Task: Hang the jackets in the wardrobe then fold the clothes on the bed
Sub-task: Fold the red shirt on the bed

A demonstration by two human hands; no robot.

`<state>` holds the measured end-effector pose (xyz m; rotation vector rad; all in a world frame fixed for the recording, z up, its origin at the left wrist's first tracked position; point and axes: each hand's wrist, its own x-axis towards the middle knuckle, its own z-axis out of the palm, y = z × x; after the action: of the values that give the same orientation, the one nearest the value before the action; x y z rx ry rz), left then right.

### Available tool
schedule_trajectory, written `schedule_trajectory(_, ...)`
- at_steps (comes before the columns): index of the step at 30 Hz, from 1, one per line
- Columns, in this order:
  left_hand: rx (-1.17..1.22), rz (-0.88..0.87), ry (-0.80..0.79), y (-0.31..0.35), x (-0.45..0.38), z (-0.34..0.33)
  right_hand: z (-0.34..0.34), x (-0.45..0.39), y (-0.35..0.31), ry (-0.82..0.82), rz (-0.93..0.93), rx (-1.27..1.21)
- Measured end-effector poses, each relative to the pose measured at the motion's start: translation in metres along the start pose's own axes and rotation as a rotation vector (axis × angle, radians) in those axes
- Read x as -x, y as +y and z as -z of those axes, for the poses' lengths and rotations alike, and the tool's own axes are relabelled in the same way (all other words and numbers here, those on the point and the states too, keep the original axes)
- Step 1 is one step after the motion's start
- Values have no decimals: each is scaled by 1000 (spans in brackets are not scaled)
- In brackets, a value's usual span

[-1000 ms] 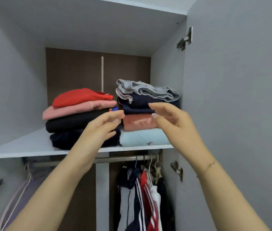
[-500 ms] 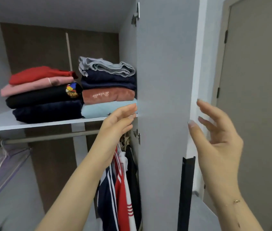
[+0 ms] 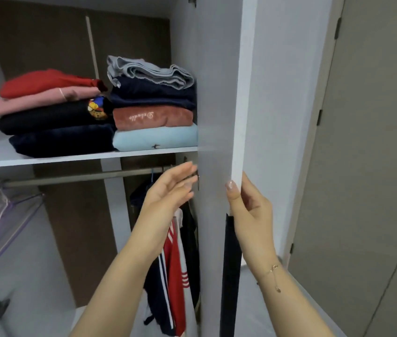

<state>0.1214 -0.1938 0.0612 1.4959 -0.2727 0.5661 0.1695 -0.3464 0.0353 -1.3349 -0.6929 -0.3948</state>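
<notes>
- The right hand gripped the front edge of the pale grey wardrobe door, thumb on the inner face and fingers curled round the outer side, just above a black vertical handle strip set into that edge.
- The left hand hung spread and loose, holding nothing, its fingertips close to the door's inner face and just below the white wooden shelf; whether they touched the door could not be told.
- Between the two hands stood only the thin door edge; to the right of the right hand lay a narrow gap and then a taupe room door.
- Behind and below the left hand, the hung jackets in navy, red and white stripes dangled from the metal hanging rail, crowded against the door side.
- Far to the left of that hand the rail ran bare up to some empty lilac wire hangers, with free room beneath.
- Above both hands, two stacks of folded clothes sat side by side on the shelf: a red-topped pile and a grey-topped pile touching the door side.
</notes>
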Motion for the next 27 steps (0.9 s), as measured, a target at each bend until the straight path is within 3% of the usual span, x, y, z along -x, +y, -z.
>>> schedule_trajectory(3,40,8,123,-6,9,24,-40,9,4,-60,-33,-35)
schedule_trajectory(7,-52,-12,244,-1,29,73,-104,11,10,-39,42,142)
schedule_trajectory(11,-155,-34,390,16,65,125,-164,17,17,-136,38,263)
schedule_trajectory(14,-246,-53,501,32,100,163,-203,39,18,-272,52,249)
schedule_trajectory(19,-536,-152,823,68,173,227,-278,88,-8,-653,260,119)
schedule_trajectory(24,-812,-270,1143,111,253,292,-343,131,-34,-827,104,-78)
schedule_trajectory(27,-836,-221,1225,127,278,332,-375,157,-42,-888,44,-99)
